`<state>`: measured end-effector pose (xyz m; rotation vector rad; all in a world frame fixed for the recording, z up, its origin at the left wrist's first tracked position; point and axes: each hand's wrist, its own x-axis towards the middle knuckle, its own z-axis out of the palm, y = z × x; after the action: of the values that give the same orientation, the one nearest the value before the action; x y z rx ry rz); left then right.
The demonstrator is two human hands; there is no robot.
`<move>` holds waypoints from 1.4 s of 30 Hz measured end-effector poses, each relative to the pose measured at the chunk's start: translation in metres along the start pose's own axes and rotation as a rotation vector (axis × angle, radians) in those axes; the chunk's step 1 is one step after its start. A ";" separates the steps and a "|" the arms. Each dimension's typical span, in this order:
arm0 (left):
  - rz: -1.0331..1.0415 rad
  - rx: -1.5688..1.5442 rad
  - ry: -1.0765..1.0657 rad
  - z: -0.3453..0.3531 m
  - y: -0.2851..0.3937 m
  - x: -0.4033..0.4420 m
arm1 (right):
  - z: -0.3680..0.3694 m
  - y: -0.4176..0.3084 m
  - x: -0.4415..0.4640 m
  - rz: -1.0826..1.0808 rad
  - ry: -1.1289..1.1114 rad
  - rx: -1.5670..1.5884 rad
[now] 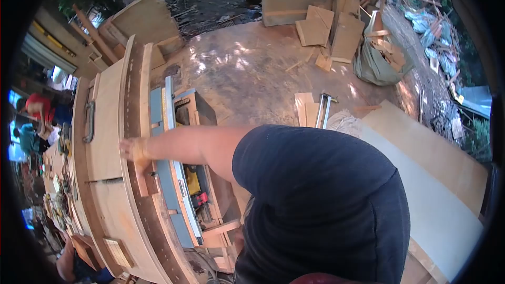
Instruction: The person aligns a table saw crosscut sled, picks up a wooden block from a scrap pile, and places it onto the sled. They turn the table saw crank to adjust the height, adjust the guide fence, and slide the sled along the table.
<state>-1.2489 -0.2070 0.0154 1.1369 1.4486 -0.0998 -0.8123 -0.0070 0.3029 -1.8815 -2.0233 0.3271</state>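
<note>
My right hand (132,149) reaches out from a dark short sleeve to the wooden workbench at the left. Its fingers lie over the edge of a long wooden rail (127,100), against a pale wooden panel (108,150); their tips are small and unclear. Just below the hand is a short wooden block (141,180); whether they touch I cannot tell. Under my forearm runs a long metal straightedge (183,192) beside a blue-grey strip (167,189). My left hand is not visible.
A metal clamp (90,122) lies on the bench's far side. Beside the bench, a wooden box (202,108) holds tools. Large sheets (421,179) lie at the right, and a sack of offcuts (381,63) stands behind. Other people (39,110) are at the far left.
</note>
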 end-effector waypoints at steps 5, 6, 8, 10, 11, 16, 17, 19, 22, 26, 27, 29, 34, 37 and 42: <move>0.103 0.127 -0.047 0.036 0.073 0.005 | 0.028 0.006 -0.075 -0.223 -0.166 0.167; 0.120 0.154 -0.055 0.048 0.089 0.003 | 0.043 0.017 -0.103 -0.269 -0.172 0.206; 0.146 0.204 -0.068 0.070 0.112 0.001 | 0.078 0.057 -0.166 -0.332 -0.132 0.396; 0.161 0.255 -0.087 0.096 0.134 -0.003 | 0.104 0.121 -0.242 -0.219 -0.139 0.579; 0.169 0.284 -0.097 0.111 0.143 -0.004 | 0.128 0.153 -0.284 0.011 -0.195 0.498; 0.204 0.479 -0.184 0.179 0.179 0.002 | 0.112 0.271 -0.582 0.937 -0.184 0.550; 0.217 0.527 -0.207 0.190 0.185 0.005 | 0.087 0.286 -0.628 1.051 -0.163 0.540; 0.276 0.640 -0.265 0.212 0.203 0.013 | 0.063 0.341 -0.704 1.294 -0.190 0.480; 0.423 0.788 -0.338 0.241 0.233 0.036 | 0.032 0.378 -0.797 1.552 -0.238 0.491; 0.735 0.986 -0.363 0.276 0.288 0.083 | 0.057 0.379 -0.884 1.693 0.060 0.458; 0.653 0.927 -0.362 0.299 0.316 0.056 | 0.076 0.370 -0.894 1.736 0.068 0.466; 0.496 0.804 -0.345 0.363 0.391 -0.031 | 0.104 0.344 -0.899 1.726 0.054 0.490; 0.468 0.796 -0.448 0.367 0.401 0.037 | 0.143 0.274 -0.862 1.599 -0.093 0.657; 0.510 0.931 -0.483 0.375 0.400 0.037 | 0.140 0.256 -0.841 1.606 -0.172 0.689; 0.481 0.820 -0.695 0.338 0.382 0.094 | 0.128 0.280 -0.813 1.628 -0.109 0.613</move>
<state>-0.7325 -0.1765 0.0567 1.8407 0.4646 -0.7215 -0.5682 -0.7813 -0.0095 -2.5077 0.1070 1.2073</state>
